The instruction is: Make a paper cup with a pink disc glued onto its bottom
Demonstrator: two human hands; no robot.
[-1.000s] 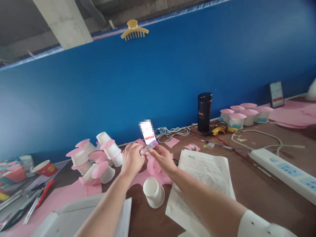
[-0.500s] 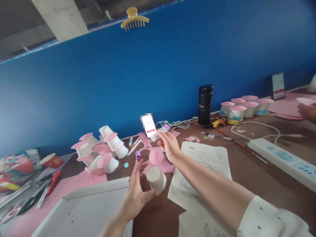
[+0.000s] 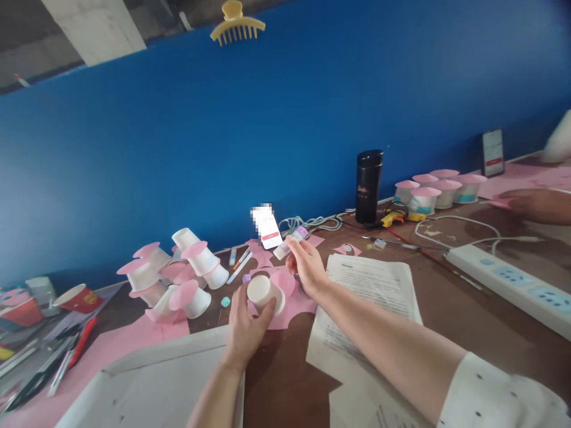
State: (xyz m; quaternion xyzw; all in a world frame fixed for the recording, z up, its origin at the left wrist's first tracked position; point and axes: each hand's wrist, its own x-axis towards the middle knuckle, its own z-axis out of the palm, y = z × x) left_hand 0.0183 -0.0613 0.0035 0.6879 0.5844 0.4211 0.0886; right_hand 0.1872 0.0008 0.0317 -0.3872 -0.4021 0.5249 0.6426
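My left hand is closed round a white paper cup, thumb on the near side and fingers on the left. The cup is upside down, its wider rim toward the lower right, over pink paper with cut-outs. Just beyond it lies a round pink paper disc. In my right hand is a clear glue stick with a purple end, pinched above the paper. A small purple cap shows partly behind my left fingers.
Left are stacked cups with pink discs, a white tray and a red knife. Printed sheets lie under my right forearm. A phone, black tumbler and power strip stand beyond. Another person's hand is far right.
My left hand has closed on the cup and moved it away from me, over the pink paper. My right hand stays nearly still with the glue stick. The other person's hand has moved.
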